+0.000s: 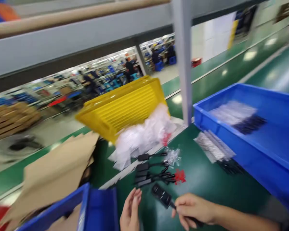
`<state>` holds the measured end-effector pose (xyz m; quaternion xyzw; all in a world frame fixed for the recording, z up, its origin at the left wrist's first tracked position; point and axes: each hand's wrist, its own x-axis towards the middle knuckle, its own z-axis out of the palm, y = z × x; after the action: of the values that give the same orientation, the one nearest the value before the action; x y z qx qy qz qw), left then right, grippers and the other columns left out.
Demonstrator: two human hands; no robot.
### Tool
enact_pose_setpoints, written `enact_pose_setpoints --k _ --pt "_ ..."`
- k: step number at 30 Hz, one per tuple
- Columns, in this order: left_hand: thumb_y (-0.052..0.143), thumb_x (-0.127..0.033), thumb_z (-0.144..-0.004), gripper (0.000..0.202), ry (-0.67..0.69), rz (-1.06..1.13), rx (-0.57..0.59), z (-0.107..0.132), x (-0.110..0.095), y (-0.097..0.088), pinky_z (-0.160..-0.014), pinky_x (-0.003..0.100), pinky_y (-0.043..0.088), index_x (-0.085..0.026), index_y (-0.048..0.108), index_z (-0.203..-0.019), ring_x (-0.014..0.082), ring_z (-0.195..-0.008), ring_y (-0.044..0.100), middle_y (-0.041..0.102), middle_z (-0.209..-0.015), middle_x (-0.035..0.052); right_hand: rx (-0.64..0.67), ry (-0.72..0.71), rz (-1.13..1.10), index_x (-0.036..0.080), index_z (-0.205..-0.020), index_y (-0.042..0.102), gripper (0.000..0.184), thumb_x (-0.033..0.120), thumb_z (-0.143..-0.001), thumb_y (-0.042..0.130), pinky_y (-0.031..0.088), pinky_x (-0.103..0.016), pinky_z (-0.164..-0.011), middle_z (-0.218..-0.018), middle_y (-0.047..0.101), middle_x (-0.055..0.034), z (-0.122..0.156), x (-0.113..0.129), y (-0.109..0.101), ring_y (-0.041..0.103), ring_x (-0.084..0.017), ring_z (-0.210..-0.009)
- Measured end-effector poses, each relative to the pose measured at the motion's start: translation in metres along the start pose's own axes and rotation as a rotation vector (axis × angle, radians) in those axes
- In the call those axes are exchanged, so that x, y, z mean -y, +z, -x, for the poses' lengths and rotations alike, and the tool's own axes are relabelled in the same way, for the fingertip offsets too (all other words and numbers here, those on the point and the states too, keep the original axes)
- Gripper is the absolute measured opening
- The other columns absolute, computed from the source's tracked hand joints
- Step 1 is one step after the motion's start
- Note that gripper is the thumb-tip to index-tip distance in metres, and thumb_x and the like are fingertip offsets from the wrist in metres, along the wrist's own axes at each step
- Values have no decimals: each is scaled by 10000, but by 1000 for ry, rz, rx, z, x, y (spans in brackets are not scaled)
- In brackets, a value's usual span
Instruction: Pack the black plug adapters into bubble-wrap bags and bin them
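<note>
My right hand [194,210] pinches the short black cable of a small black device [162,195], whose flat rectangular body points up and to the left. Close by on the left, my left hand [131,210] holds nothing, its fingers stretched upward beside the thumb. Just beyond both hands lies a group of similar black devices with cables [144,175] on the green bench. At their cable ends are a small heap of red caps [180,176] and a pile of clear plastic bits [172,156]; what these exactly are is too blurred to tell.
A large blue bin [231,144] at right holds bagged black items [236,114], with more bagged pieces [215,147] outside its wall. White plastic bags [139,138] lie before a tilted yellow crate [127,106]. Cardboard sheets [60,166] and a blue box [84,205] stand left. A grey post [183,64] rises behind.
</note>
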<state>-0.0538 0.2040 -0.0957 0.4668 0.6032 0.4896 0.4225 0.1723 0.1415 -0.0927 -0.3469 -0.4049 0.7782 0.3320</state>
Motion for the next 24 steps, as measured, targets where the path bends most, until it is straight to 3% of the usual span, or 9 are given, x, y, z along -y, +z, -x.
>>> enact_pose_setpoints --k 2,5,9,14,18,21,24 --pt "644 -563 -734 506 67 -159 -58 -15 -3 -8 -881 411 539 -161 639 -1042 287 -990 667 709 -1030 126 7 23 -16 112 -924 591 574 672 -801 555 207 -167 -376 -544 547 47 7 -1 -8 327 -33 -358" --pt "520 -482 -821 392 323 -644 -126 -54 -13 -9 -852 399 543 -164 646 -1012 263 -943 668 698 -1033 125 15 58 15 112 -941 582 603 698 -815 519 194 -174 -402 -535 519 51 14 -1 -12 299 -35 -373" --pt "496 -270 -833 257 340 -905 -199 -117 -24 2 -881 434 497 -148 646 -1001 298 -1008 621 659 -1052 150 38 103 57 118 -930 604 656 750 -773 524 190 -189 -426 -562 500 42 19 0 -6 310 -46 -414" --pt "563 -153 -847 115 326 -1136 -144 -175 -27 14 -873 408 478 -126 637 -931 236 -986 598 641 -1009 102 -3 84 69 124 -917 633 691 783 -734 535 183 -199 -447 -583 468 39 19 3 -7 291 -52 -456" --pt "601 -237 -878 106 326 -1217 -117 -188 -26 15 -817 385 497 -135 616 -852 176 -876 607 639 -909 29 -25 82 55 121 -899 637 730 817 -712 516 182 -195 -437 -571 475 36 19 6 -9 295 -52 -439" --pt "518 -156 -889 118 364 -1217 -192 -178 -34 12 -816 365 483 -137 624 -842 204 -898 612 652 -910 72 -19 84 42 119 -920 624 713 798 -735 513 199 -189 -442 -579 495 32 18 6 -8 317 -51 -434" --pt "412 -136 -892 224 422 -1170 -334 -148 -52 7 -858 364 462 -128 630 -941 259 -998 606 656 -1008 147 17 87 54 117 -939 607 664 754 -785 502 207 -190 -446 -575 509 32 17 4 -8 316 -48 -421"
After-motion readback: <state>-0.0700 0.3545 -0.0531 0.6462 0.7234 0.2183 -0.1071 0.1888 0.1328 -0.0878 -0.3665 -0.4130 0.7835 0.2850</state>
